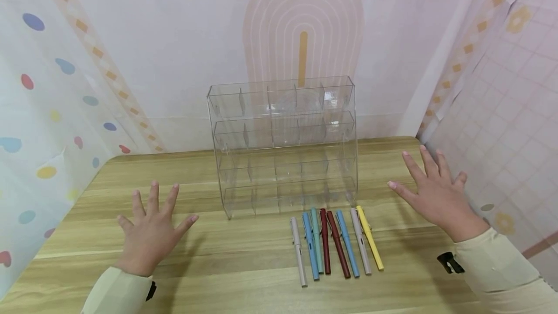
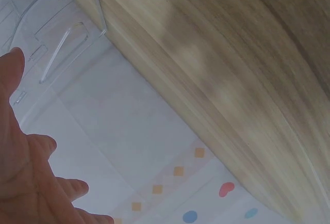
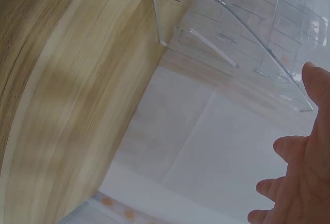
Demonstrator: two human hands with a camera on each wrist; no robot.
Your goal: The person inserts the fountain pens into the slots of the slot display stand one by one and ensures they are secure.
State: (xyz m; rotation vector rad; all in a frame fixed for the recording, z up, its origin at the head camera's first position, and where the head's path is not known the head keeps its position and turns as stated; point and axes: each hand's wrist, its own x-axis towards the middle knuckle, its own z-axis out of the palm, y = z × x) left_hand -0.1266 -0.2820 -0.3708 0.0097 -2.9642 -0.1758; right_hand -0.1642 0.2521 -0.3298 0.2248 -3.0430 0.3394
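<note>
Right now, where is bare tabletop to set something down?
Bare wood lies between the left hand and the pens, and between the pens and the right hand. It is crowded where the pens lie side by side at the clear organizer's foot.

A clear tiered rack (image 1: 283,147) stands on the wooden table (image 1: 244,275). Just in front of its right half lie eight pens (image 1: 335,246) side by side. The left hand (image 1: 150,231), fingers spread, hovers left of the rack; the right hand (image 1: 433,195), likewise spread, hovers to its right.
</note>
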